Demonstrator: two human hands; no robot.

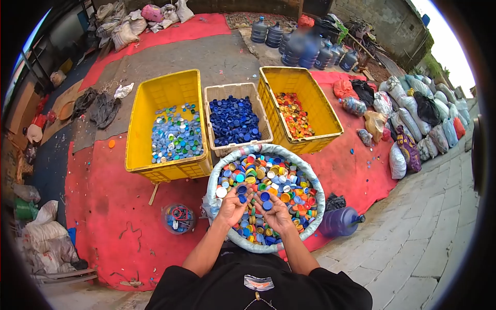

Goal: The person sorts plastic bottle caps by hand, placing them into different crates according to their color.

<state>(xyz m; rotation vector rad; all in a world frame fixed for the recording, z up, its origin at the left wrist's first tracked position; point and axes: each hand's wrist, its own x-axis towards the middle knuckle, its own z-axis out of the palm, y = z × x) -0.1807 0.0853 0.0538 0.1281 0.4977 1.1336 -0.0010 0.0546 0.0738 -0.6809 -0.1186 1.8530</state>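
- I noted the left hand (pixel 233 205) at lower centre of the frame, palm up and cupped, with several dark blue caps (pixel 242 192) lying loose in it; the fingers were not clenched.
- I noted the right hand (pixel 275 211) just beside it, likewise palm up and cupped, carrying blue caps in the open palm.
- Both hands were held over the near part of the round sack (pixel 216 170), which was filled with mixed bottle caps (pixel 281 178) in many colours.
- A small clear container (pixel 177 218) sat on the red mat (pixel 103 206) to the left of the sack; a purple water jug (pixel 340 221) lay on its side to the right.
- Beyond the sack, three crates stood side by side at centre frame: the left yellow crate (pixel 135 134) held pale blue and green caps, the middle beige crate (pixel 264 133) held dark blue caps, and the right yellow crate (pixel 320 111) held orange and red caps.
- At upper centre, I logged a group of large blue water jugs (pixel 302 44).
- Along the right edge, filled sacks (pixel 413 119) were piled beside the paved path.
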